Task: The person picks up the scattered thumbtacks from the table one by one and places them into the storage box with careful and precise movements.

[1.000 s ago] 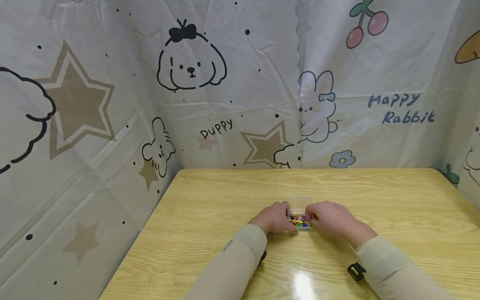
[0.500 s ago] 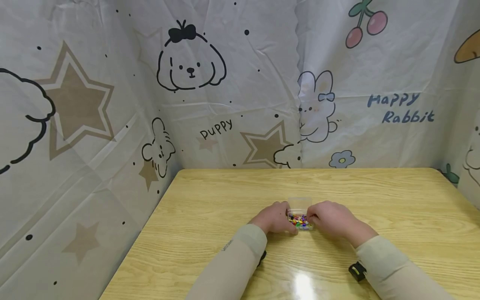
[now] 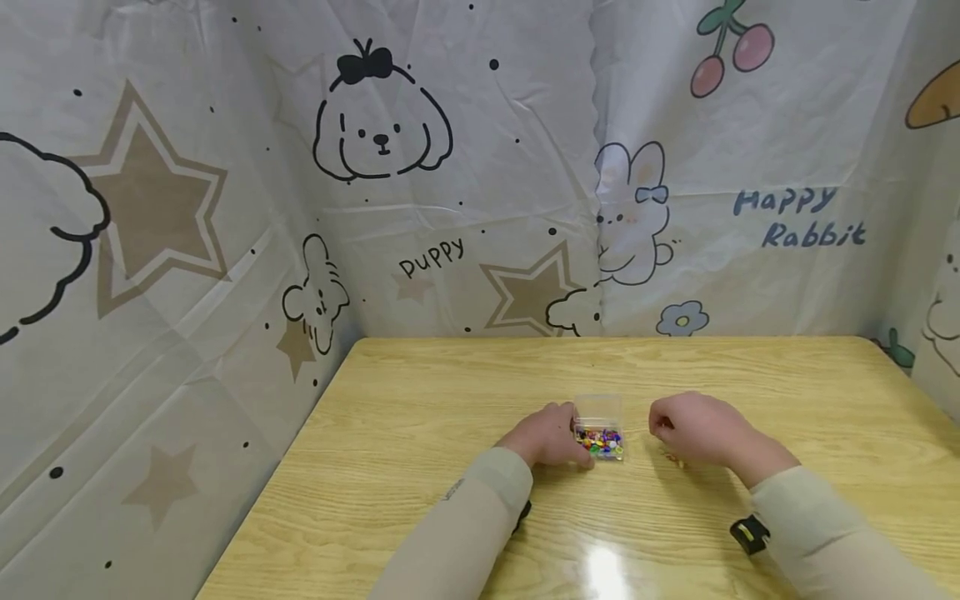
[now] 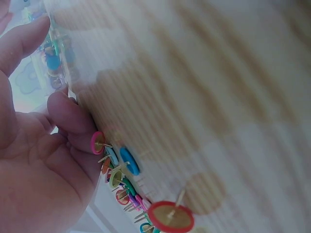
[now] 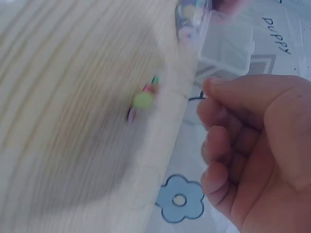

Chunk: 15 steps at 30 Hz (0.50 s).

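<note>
So the worktop (image 3: 450,383) is pale yellow wood-look with long streaky grain and rounded back corners, with a shiny patch of glare down near the front. A wrinkled white cloth (image 3: 450,100) hangs past the back edge and along the sides, printed with stars, a puppy, a rabbit and cherries. The box (image 3: 611,457) is a small clear plastic rectangle, about midway between the left and right edges, and its see-through lid (image 3: 598,407) is flipped open toward the back edge. It's holding a jumble of shiny multicoloured tacks (image 3: 600,442). Left hand (image 3: 553,437) has its fingers wrapped on the box's left end, so that end is partly covered. Right hand (image 3: 693,429) is just right of the box, apart from it, fingers curled in narrow with the thumb tip by the index. A few loose tacks (image 3: 675,459) lie on the worktop just below that hand, pretty blurry from the right wrist. The left wrist view shows a pile by the palm too, round heads with gold undersides and thin metal pins, like a red tack (image 4: 171,217) and a blue tack (image 4: 129,161). Baggy beige sleeves (image 3: 468,521) block some of the worktop toward the front, and there's a black gadget (image 3: 750,533) at the right cuff.
</note>
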### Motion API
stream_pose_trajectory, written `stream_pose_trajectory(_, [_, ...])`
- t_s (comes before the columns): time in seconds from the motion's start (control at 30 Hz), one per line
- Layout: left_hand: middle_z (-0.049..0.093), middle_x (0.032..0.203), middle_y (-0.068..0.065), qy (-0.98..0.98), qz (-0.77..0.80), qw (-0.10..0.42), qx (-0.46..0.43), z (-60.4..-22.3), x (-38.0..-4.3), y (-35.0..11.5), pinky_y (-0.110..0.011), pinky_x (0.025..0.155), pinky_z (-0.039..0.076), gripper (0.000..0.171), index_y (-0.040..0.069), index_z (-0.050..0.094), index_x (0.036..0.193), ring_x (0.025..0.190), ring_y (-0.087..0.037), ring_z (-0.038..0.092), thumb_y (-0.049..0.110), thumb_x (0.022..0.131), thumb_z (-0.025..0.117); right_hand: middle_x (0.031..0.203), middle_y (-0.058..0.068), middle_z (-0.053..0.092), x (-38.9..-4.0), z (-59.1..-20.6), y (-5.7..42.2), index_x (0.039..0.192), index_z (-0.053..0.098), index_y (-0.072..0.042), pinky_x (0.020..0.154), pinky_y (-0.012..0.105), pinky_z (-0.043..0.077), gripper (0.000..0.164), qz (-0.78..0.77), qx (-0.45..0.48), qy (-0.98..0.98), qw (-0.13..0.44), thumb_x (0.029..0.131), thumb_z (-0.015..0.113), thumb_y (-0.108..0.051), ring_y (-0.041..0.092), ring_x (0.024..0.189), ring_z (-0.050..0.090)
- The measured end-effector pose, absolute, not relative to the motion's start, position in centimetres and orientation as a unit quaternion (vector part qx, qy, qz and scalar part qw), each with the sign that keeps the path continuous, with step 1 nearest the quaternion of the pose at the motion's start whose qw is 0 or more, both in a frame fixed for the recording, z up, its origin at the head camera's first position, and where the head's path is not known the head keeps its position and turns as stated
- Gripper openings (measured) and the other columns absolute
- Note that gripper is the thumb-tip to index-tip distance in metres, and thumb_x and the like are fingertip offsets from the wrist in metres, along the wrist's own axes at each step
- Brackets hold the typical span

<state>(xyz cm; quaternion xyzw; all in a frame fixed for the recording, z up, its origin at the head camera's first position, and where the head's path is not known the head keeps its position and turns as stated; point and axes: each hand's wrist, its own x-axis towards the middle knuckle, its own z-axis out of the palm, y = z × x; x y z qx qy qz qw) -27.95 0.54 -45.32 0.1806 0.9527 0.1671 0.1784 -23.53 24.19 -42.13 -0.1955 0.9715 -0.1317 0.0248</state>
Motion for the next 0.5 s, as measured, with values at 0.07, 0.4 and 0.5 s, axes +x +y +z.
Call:
stream_pose_trajectory(0.07, [0.05,0.095,0.003,0.953,0.166,0.179,0.181,-45.3,-27.9,0.5,-0.033,0.067,0.045,0.056,0.023,0.05,0.106,0.076,-0.015,0.049,0.048,0.066,0.08,0.069,-0.008,0.055,-23.4,-42.4,24.8,0.076,0.061,-0.019,0.057,0.035,0.042,0.014,-0.133,-0.188,0.973,0.037,0.084,0.058,-0.008,0.01,0.059,0.046])
stream_pose_trajectory(0.4, [0.05,0.093,0.003,0.951,0.165,0.18,0.188,-45.0,-27.8,0.5,-0.033,0.065,0.044,0.054,0.022,0.05,0.103,0.075,-0.015,0.05,0.049,0.068,0.08,0.068,-0.007,0.051,-22.3,-43.7,26.8,0.075,0.057,-0.021,0.059,0.036,0.039,0.021,-0.132,-0.19,0.969,0.085,0.078,0.063,-0.002,0.013,0.064,0.045])
stream_pose_trajectory(0.5, [0.05,0.092,0.004,0.951,0.168,0.18,0.186,-45.0,-27.8,0.5,-0.033,0.065,0.044,0.053,0.022,0.05,0.102,0.075,-0.015,0.05,0.048,0.068,0.081,0.068,-0.007,0.051,-22.3,-43.8,27.0,0.074,0.056,-0.021,0.059,0.036,0.039,0.021,-0.138,-0.193,0.968,0.085,0.076,0.064,-0.002,0.013,0.064,0.045])
